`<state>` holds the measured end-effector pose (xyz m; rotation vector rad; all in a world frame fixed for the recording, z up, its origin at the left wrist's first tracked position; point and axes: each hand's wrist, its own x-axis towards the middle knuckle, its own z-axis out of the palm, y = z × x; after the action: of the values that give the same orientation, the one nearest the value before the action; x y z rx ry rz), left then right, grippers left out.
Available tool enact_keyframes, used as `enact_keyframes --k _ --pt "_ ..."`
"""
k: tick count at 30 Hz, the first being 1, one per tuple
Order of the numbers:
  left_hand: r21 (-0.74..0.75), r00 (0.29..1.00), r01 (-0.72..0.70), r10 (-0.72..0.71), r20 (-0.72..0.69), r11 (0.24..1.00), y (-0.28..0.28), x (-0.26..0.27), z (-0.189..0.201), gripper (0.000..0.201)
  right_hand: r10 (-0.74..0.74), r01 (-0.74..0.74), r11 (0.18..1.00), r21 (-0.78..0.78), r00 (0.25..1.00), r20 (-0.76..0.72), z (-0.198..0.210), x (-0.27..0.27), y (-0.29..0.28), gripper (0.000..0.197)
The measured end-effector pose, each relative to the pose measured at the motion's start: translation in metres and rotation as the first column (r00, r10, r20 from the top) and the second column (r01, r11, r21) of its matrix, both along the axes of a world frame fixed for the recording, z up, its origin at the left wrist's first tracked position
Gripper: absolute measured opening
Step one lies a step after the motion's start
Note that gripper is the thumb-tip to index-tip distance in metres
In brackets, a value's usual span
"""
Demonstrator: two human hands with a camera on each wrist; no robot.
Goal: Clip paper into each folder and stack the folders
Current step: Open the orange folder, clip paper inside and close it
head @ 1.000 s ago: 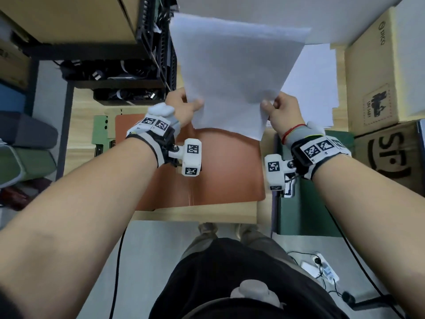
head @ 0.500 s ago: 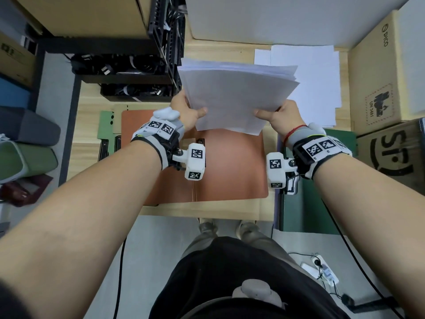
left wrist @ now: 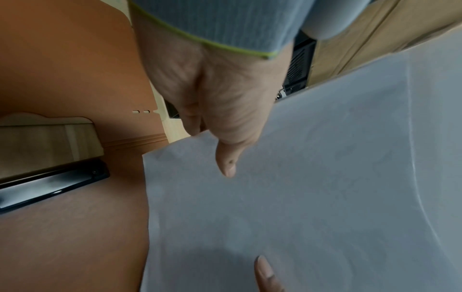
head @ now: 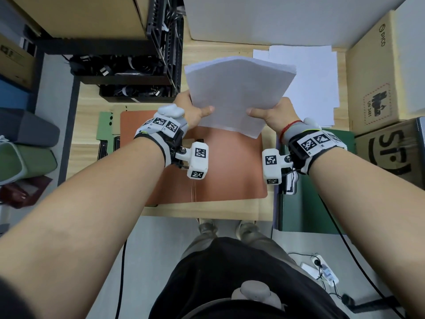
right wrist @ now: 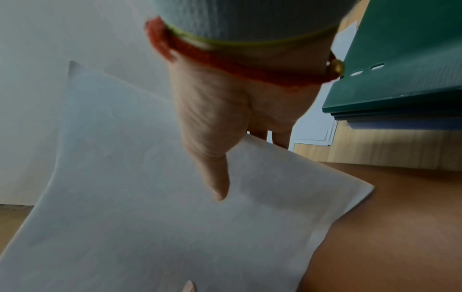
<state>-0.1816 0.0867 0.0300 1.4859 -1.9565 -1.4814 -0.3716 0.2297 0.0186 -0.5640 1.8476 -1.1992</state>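
Both hands pinch a stack of paper [head: 234,97], left hand [head: 193,112] and right hand [head: 274,115] at its near corners, above the open orange folder [head: 230,166]. Next, I judge, it must be lowered and slid under the black clip [left wrist: 50,183] at the folder's left.

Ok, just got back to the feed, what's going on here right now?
A person is holding a stack of white paper in both hands, the left hand and right hand each pinching a side with the thumb on top. The stack hangs in the air above an open orange folder on the wooden table, whose black clip holds nothing yet. More loose sheets lie behind, and a dark green folder sits to the right.
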Motion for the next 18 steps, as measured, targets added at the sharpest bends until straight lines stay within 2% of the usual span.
enact_keyframes --k 6,10,14,18 --pt "-0.019 0.998 -0.005 0.007 0.058 1.000 -0.006 0.005 -0.001 0.034 -0.080 0.080 0.997 -0.009 0.997 -0.005 -0.004 -0.001 0.000 0.035" --pt "-0.032 0.987 0.068 -0.062 0.146 0.997 -0.003 0.006 -0.005 0.027 -0.032 0.031 0.998 0.062 0.999 0.014 -0.014 -0.002 0.006 0.034" --pt "-0.020 0.957 0.095 -0.086 0.276 0.995 0.000 0.005 -0.013 0.026 0.006 0.004 0.988 0.158 0.998 -0.062 -0.014 -0.005 0.005 0.032" --pt "-0.011 0.949 0.152 -0.143 0.280 0.988 0.001 0.002 -0.013 0.026 0.010 0.007 0.979 0.203 0.996 -0.086 -0.009 -0.002 0.001 0.027"
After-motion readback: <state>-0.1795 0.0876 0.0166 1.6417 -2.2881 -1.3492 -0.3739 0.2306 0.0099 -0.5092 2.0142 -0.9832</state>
